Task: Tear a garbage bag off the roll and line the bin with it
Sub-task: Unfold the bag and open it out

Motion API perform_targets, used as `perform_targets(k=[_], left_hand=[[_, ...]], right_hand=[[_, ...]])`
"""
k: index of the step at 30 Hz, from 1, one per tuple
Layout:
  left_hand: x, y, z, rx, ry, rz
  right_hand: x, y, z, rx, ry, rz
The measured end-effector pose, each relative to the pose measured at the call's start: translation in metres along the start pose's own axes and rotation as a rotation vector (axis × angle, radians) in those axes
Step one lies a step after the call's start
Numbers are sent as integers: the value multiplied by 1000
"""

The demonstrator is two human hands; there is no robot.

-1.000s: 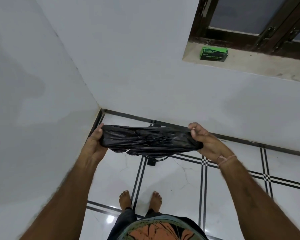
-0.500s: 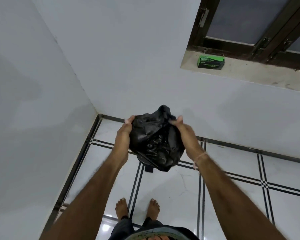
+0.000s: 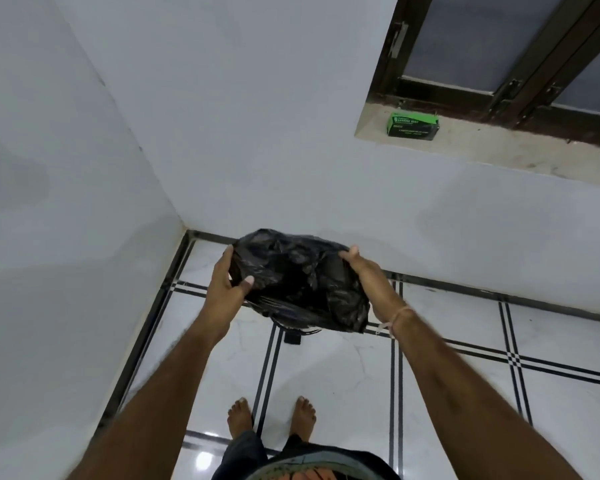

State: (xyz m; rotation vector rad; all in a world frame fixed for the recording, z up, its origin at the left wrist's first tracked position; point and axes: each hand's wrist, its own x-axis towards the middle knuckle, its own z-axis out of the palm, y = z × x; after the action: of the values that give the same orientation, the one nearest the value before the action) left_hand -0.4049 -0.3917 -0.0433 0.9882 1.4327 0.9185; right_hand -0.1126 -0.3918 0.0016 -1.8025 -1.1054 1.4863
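Observation:
A crumpled black garbage bag (image 3: 302, 278) hangs between my two hands above the tiled floor, near the room's corner. My left hand (image 3: 227, 278) grips its left edge, thumb on the front of the plastic. My right hand (image 3: 364, 275) holds the right edge with the fingers curled over the top. Below the bag, a small part of a dark object (image 3: 292, 336) with thin wires shows on the floor; the bag hides most of it, and I cannot tell whether it is the bin. A green box of garbage bags (image 3: 413, 124) lies on the window sill at the upper right.
White walls meet in a corner on the left (image 3: 174, 209). The floor (image 3: 343, 375) is glossy white tile with black stripe lines. My bare feet (image 3: 271, 417) stand below the bag. A dark-framed window (image 3: 499, 64) sits above the stone sill (image 3: 499, 150).
The bag was stretched wide a second ago, then bunched as my hands came together. Now my hands have spread somewhat apart again and the bag is widening.

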Motion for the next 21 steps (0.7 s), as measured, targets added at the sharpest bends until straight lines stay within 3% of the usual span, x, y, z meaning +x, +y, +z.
perform_targets(k=[3,7,14,17,21], left_hand=[[3,3,-11,-222,53,-92],[11,9,-32,-222,47,-72],[19,8,-60,-401,194,-333],[22,7,-74,-502,188,-407],[27,9,-86,-601,121,-468]], right_hand=[[-4,-22,5,60,-39,-19],[-6,-29,9,155,10,71],[-13,-23,25,677,-3,193],[-10,-16,30,739,-16,269],[1,-13,32,1002,-2,284]])
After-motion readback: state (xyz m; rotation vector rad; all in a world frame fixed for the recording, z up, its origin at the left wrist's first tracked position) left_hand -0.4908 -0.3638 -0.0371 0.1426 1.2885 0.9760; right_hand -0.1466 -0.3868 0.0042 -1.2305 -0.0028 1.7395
